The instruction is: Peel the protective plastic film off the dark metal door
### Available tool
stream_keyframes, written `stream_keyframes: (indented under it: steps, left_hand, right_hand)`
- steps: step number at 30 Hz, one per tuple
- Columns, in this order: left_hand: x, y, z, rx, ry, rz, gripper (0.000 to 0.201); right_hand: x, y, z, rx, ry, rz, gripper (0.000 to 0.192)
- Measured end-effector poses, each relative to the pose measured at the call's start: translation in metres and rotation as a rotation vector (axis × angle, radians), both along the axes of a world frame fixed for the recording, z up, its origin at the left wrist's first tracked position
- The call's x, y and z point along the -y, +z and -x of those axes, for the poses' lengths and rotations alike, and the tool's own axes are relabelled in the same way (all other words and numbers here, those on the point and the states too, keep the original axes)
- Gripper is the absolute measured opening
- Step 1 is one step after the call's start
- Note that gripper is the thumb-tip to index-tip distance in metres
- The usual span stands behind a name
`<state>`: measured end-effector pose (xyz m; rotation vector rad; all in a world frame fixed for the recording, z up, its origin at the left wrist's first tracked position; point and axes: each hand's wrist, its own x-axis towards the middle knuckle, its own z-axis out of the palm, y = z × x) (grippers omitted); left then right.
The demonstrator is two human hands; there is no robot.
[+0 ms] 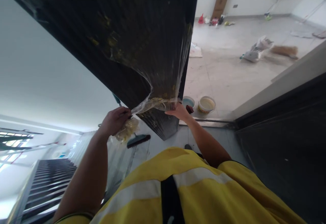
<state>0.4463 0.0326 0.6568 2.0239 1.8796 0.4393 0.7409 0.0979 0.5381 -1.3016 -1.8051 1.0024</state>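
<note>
Head view: left hand (pixel 115 119) is closed on a bunched clear film (pixel 150 104) stretching rightward to the right hand (pixel 178 111), whose fingers pinch it against the dark door (pixel 132 40).

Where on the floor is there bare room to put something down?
Bare floor lies beyond the two tubs, before the bags. It is crowded at the door foot, where both hands pull film near the brush.

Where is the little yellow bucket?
In the head view, the yellow bucket sits on the floor right of centre, beside a blue bucket, just past the right hand and the dark door.
</note>
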Motion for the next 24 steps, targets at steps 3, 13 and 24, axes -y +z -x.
stream_keyframes:
  steps: [3,13,24]
  left_hand:
    - [0.001,-0.002,0.001,0.028,-0.005,0.01,0.042]
    - [-0.001,0.003,0.0,0.109,-0.065,-0.013,0.042]
    - [-0.003,-0.001,-0.002,0.412,-0.31,0.116,0.031]
  right_hand:
    - [-0.011,0.005,0.008,0.044,0.168,0.038,0.037]
    - [-0.003,0.001,0.005,-0.152,0.354,0.126,0.017]
    - [-0.005,0.018,0.018,-0.303,0.341,0.402,0.04]
